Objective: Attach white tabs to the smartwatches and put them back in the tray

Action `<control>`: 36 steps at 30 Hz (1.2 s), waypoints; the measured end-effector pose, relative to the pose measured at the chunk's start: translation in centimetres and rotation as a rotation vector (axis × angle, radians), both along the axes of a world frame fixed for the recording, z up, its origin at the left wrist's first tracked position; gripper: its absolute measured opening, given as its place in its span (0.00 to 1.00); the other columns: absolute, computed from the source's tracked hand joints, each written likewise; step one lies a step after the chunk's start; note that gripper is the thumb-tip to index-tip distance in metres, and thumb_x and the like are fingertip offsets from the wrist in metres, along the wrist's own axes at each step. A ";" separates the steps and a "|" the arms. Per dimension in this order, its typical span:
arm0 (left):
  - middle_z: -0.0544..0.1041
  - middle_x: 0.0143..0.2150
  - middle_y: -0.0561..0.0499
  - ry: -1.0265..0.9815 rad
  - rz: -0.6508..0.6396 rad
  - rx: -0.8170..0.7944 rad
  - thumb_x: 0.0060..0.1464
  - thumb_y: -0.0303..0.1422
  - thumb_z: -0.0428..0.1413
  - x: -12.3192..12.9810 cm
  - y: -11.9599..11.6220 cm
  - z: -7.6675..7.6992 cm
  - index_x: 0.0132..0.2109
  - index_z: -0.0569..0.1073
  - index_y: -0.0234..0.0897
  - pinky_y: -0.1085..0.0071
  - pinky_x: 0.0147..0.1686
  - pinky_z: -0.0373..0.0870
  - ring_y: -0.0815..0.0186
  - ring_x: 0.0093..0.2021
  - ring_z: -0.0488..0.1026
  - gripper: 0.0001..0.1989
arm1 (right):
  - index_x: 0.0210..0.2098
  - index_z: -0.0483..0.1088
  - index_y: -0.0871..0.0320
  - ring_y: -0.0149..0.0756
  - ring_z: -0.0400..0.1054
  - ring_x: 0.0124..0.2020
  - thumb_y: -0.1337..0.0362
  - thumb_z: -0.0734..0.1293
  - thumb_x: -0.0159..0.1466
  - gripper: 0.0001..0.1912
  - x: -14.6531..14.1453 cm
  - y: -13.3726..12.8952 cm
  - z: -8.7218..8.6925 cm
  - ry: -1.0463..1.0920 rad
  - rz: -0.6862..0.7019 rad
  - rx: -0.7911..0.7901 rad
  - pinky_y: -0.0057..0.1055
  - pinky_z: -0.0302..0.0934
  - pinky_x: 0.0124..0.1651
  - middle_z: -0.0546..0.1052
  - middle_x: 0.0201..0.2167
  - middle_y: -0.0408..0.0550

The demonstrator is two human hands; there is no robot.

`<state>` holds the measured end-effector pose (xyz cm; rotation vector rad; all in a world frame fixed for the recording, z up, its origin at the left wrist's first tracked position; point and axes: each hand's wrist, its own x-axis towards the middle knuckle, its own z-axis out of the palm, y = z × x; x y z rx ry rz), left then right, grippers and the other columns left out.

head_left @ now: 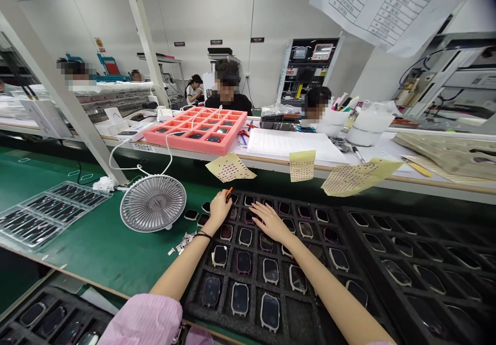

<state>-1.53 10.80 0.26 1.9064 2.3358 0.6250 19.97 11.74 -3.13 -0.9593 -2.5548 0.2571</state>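
My left hand (219,212) is at the far left corner of a black foam tray (296,309), its fingers closed on a thin orange stick (229,192) whose kind I cannot make out. Rows of smartwatch cases with dark screens fill most of the tray's pockets; one pale-framed watch case (239,299) lies near the front. My right hand (270,222) reaches over the far rows, fingers stretched out and palm down beside a watch case (250,200). Nothing shows in its grasp. Left of the tray, a few loose watch cases (191,215) lie on the green mat.
A grey round fan (153,203) stands left of my left hand, near small white scraps (182,244). A clear plastic tray (50,213) lies farther left. Another black foam tray (420,234) adjoins on the right. Above, a shelf carries a pink foam tray (194,146); co-workers sit beyond.
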 end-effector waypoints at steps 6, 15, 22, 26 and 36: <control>0.76 0.46 0.39 0.155 -0.129 -0.060 0.61 0.25 0.45 0.8 -0.5 -0.4 0.57 0.69 0.35 0.70 0.37 0.70 0.59 0.41 0.77 0.19 | 0.61 0.60 0.53 0.41 0.51 0.66 0.56 0.53 0.70 0.23 0.0 -0.1 0.3 -0.013 0.003 -0.004 0.50 0.44 0.66 0.63 0.64 0.51; 0.78 0.44 0.37 0.252 -0.177 -0.105 0.61 0.27 0.45 0.6 -1.7 -0.6 0.60 0.65 0.31 0.69 0.37 0.71 0.57 0.42 0.78 0.21 | 0.64 0.55 0.51 0.40 0.46 0.68 0.53 0.53 0.69 0.25 0.1 0.2 0.2 0.017 -0.047 -0.040 0.49 0.41 0.67 0.57 0.67 0.50; 0.79 0.43 0.39 0.261 -0.198 -0.102 0.61 0.28 0.45 0.6 -2.2 -0.3 0.59 0.66 0.33 0.70 0.37 0.71 0.58 0.42 0.78 0.20 | 0.66 0.50 0.52 0.42 0.45 0.68 0.51 0.51 0.69 0.28 -0.3 1.2 0.2 0.039 -0.090 -0.068 0.51 0.39 0.67 0.57 0.67 0.51; 0.79 0.42 0.40 0.267 -0.198 -0.102 0.61 0.28 0.45 0.6 -2.3 -0.1 0.59 0.67 0.34 0.69 0.37 0.71 0.58 0.41 0.78 0.20 | 0.66 0.49 0.51 0.40 0.46 0.68 0.54 0.52 0.69 0.27 -0.8 1.5 0.4 0.033 -0.029 -0.070 0.49 0.40 0.67 0.59 0.66 0.48; 0.80 0.38 0.37 0.289 -0.167 -0.137 0.61 0.26 0.44 0.8 -2.2 -0.1 0.59 0.66 0.29 0.68 0.35 0.71 0.56 0.39 0.79 0.21 | 0.61 0.61 0.54 0.39 0.59 0.62 0.58 0.53 0.70 0.22 -0.7 0.5 1.2 0.066 -0.017 -0.041 0.48 0.44 0.67 0.70 0.58 0.53</control>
